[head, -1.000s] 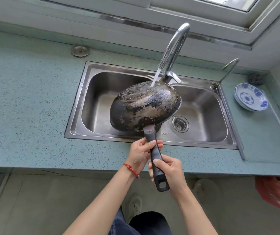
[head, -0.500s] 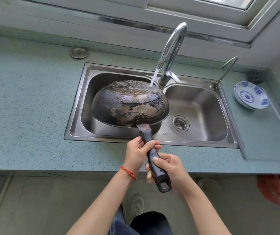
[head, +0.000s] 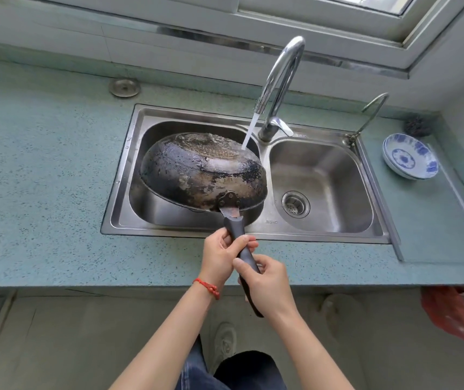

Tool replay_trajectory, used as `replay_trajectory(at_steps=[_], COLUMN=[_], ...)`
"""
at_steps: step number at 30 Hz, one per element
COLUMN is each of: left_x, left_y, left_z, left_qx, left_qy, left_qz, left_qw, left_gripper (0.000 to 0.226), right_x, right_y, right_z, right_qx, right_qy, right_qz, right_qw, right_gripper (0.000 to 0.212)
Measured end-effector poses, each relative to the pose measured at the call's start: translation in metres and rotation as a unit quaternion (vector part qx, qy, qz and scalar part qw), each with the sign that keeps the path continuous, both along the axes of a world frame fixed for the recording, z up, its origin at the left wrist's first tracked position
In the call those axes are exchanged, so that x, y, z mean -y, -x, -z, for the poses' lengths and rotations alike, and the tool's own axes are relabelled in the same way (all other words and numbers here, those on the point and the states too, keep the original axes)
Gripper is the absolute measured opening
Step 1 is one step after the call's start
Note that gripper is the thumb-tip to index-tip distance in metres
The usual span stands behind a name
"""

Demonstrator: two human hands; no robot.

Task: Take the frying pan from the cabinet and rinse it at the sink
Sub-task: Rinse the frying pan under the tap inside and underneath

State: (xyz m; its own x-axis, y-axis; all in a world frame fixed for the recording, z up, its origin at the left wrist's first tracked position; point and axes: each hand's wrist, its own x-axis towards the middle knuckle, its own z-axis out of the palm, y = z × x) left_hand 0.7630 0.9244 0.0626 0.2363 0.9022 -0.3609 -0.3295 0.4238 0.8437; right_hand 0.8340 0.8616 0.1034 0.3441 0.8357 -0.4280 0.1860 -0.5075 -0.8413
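Note:
A black, worn frying pan (head: 199,173) is held upside down over the left basin of the steel double sink (head: 320,229), its scorched underside facing up. Water runs from the chrome faucet (head: 281,77) onto the pan's far right edge. My left hand (head: 221,257) grips the dark handle near the pan. My right hand (head: 267,285) grips the same handle lower down, toward its end. The pan's inside is hidden.
The right basin holds only its drain strainer (head: 295,204). A blue-and-white bowl stack (head: 409,156) sits on the teal counter (head: 42,178) at the right, with a dark scrubber (head: 417,125) behind it. A small thin tap (head: 371,114) stands at the sink's back right corner.
The pan has swung left from over the sink divider to over the left basin and tilted flatter. Both hands stay on the handle. The water stream now strikes the pan's right rim.

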Motion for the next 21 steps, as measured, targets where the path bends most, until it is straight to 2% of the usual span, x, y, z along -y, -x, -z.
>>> replay_trajectory(at_steps=[3, 5, 8, 11, 15, 17, 19, 21], left_x=[-0.003, -0.004, -0.002, -0.001, -0.001, -0.002, -0.001, 0.000], left_y=[0.003, 0.004, 0.005, 0.003, 0.006, 0.007, 0.006, 0.006], left_z=[0.007, 0.011, 0.013, 0.018, 0.018, 0.013, 0.009, 0.007], left_qx=[0.032, 0.101, 0.233, 0.323, 0.318, 0.281, 0.248, 0.230], left_qy=[0.040, 0.088, 0.167, 0.199, 0.196, 0.192, 0.187, 0.187], left_qz=[0.009, 0.023, 0.040, 0.052, 0.063, 0.061, 0.050, 0.047], left_qw=[0.999, 0.991, 0.957, 0.924, 0.925, 0.939, 0.949, 0.954], left_gripper=[0.006, 0.006, 0.025, 0.047, 0.056, 0.039, 0.013, 0.013], right_x=[0.001, 0.003, 0.009, 0.012, 0.014, 0.014, 0.014, 0.014], right_y=[-0.002, -0.005, -0.011, -0.015, -0.019, -0.023, -0.027, -0.029], right_z=[0.001, 0.003, 0.003, 0.002, 0.004, 0.004, 0.004, 0.005], right_qx=[-0.034, -0.061, -0.098, -0.141, -0.166, -0.177, -0.178, -0.176], right_qy=[-0.004, -0.008, -0.014, -0.018, -0.015, -0.003, 0.010, 0.014], right_qz=[0.004, 0.004, 0.000, -0.005, -0.019, -0.032, -0.050, -0.060], right_qw=[0.999, 0.998, 0.995, 0.990, 0.986, 0.984, 0.983, 0.982], right_gripper=[0.027, 0.024, 0.016, 0.031, 0.042, 0.039, 0.027, 0.011])
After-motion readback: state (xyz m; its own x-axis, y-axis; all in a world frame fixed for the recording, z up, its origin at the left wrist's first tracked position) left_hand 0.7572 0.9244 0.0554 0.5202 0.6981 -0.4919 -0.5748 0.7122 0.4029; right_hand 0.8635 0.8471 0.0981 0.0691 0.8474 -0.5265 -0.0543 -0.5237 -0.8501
